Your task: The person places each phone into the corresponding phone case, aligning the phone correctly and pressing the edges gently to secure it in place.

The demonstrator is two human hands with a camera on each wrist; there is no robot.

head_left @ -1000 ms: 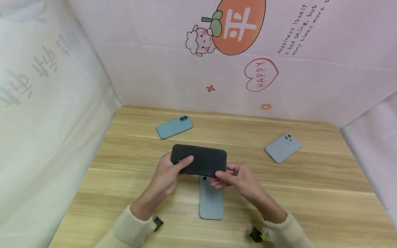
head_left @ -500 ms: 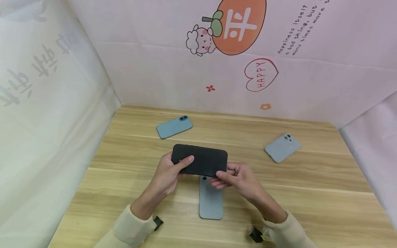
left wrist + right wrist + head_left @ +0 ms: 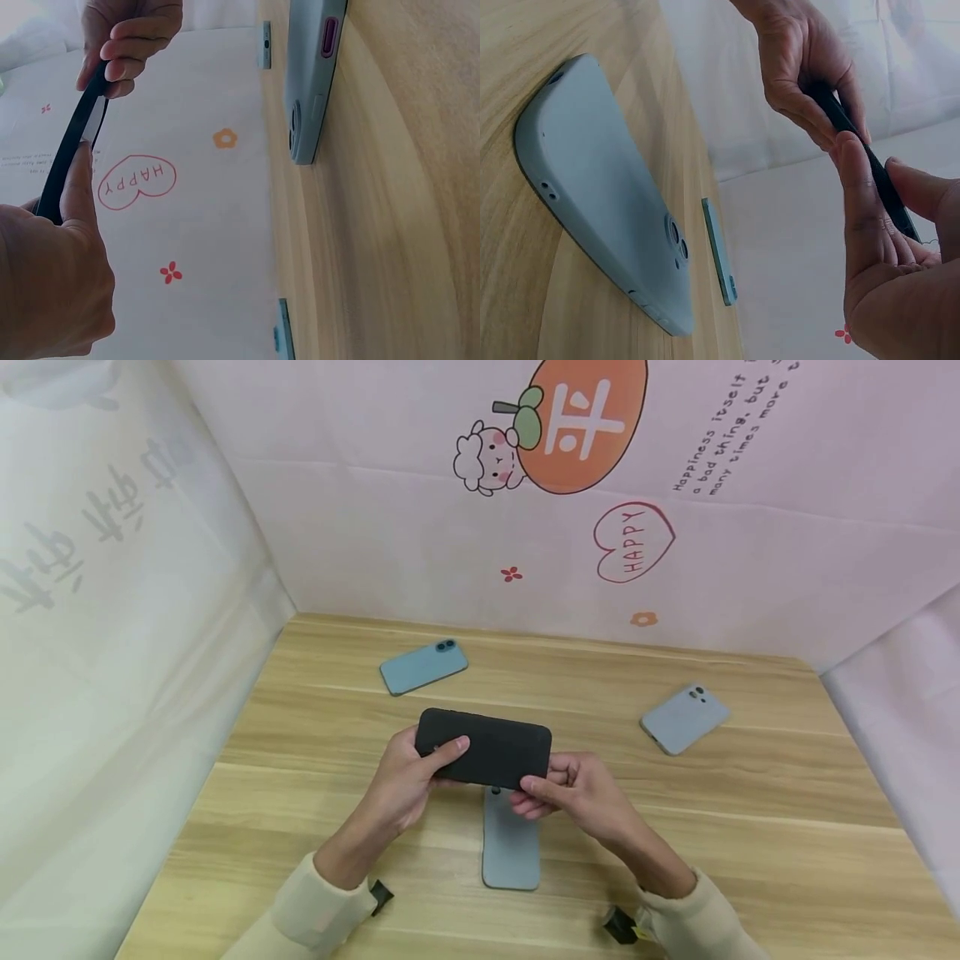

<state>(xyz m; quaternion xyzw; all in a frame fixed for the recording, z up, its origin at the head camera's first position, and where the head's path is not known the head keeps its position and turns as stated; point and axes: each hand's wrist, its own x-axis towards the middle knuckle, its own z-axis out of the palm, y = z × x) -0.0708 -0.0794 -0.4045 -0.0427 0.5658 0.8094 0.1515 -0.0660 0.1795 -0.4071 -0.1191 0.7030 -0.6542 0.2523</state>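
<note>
My left hand (image 3: 401,777) grips the left end of a black phone case (image 3: 495,752), thumb across its flat back. At the lower right corner, my right hand (image 3: 581,793) pinches the case between thumb and fingers. The case is held level above the table and looks slightly curved in the left wrist view, where a pale strip shows along its edge (image 3: 75,127). Whether a phone sits inside, I cannot tell. Just below lies a grey-blue phone (image 3: 512,852), its camera end partly hidden by the case and right fingers.
A teal-blue phone (image 3: 422,670) lies at the back left of the wooden table (image 3: 300,827). Another pale grey-blue phone (image 3: 684,720) is at the back right. A printed white cloth (image 3: 390,543) hangs behind the table, and more cloth flanks both sides.
Both hands keep their hold and the case stays almost in place; its right end sits very slightly lower. The phones on the table have not moved.
</note>
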